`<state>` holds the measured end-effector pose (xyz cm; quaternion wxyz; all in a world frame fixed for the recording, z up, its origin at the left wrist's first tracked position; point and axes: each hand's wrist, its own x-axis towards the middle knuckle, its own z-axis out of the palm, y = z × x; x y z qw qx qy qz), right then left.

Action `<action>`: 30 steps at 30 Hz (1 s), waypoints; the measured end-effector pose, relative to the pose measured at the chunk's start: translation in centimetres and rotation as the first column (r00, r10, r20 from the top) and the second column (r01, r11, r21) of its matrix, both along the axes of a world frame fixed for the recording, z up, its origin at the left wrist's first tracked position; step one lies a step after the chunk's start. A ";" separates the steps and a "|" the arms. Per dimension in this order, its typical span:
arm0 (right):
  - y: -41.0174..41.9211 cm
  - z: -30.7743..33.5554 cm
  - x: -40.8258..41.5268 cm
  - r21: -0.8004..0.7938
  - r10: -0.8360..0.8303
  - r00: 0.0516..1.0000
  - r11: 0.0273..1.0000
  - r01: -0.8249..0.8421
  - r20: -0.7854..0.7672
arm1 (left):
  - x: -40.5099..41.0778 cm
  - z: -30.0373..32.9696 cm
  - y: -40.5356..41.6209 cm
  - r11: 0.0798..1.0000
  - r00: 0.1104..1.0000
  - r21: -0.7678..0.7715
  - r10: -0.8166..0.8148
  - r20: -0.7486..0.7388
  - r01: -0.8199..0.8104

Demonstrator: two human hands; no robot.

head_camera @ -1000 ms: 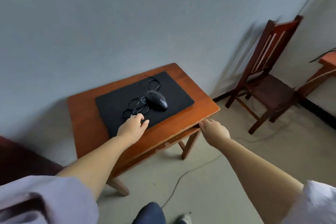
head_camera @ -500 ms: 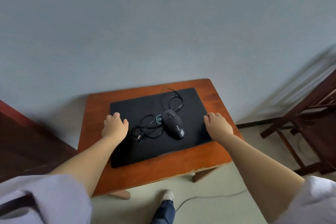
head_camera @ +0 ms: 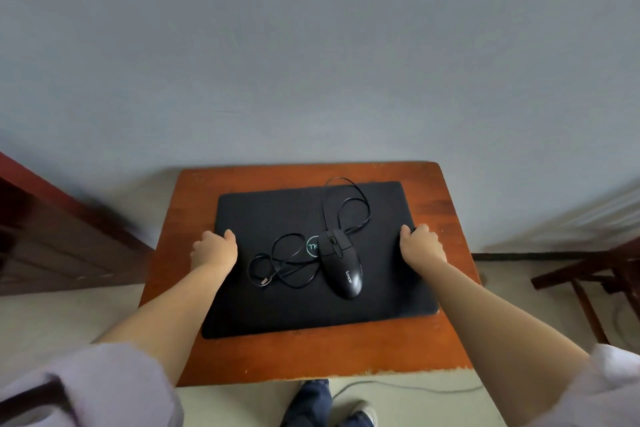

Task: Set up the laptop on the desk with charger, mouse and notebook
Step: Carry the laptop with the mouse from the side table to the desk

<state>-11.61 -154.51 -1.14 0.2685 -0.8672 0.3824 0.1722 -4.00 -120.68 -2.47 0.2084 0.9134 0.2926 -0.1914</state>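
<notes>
A closed black laptop point(head_camera: 277, 305) lies flat on a small orange-brown wooden desk point(head_camera: 311, 357). On its lid rests a black wired mouse point(head_camera: 341, 267), its cable point(head_camera: 346, 204) looped across the lid with the plug end to the left. My left hand point(head_camera: 214, 250) is curled around the laptop's left edge, thumb on top. At the laptop's right edge my right hand point(head_camera: 420, 244) grips the same way. No charger or notebook is in view.
A pale blue-grey wall rises just behind the desk. Dark red wooden furniture point(head_camera: 52, 236) stands at the left. Part of a wooden chair point(head_camera: 595, 274) shows at the right. A thin cable point(head_camera: 415, 386) runs over the floor below the desk, near my shoe point(head_camera: 356, 416).
The view has swung to face the desk squarely. Both hands moved from the desk's front to the laptop's left and right edges and closed on them.
</notes>
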 end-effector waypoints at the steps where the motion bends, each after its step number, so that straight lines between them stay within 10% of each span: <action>1: -0.1 -0.2 0.2 0.013 -0.021 1.000 1.000 0.021 -0.010 | 0.2 0.0 -0.1 0.999 0.999 -0.006 0.035 -0.007 -0.035; 10: -0.8 -1.6 0.4 0.058 -0.098 0.995 0.994 0.096 0.036 | 0.7 -0.3 0.1 0.987 0.992 -0.100 0.123 0.000 -0.122; 20: -3.7 0.0 -4.3 0.060 -0.328 0.926 0.945 0.322 0.188 | 3.3 2.2 -4.6 0.969 0.982 -0.162 -0.174 0.074 0.184; 30: -10.0 2.0 -20.5 0.113 -0.734 0.625 0.667 0.736 0.265 | 1.1 4.6 -21.8 0.781 0.823 -0.262 -0.555 0.125 0.567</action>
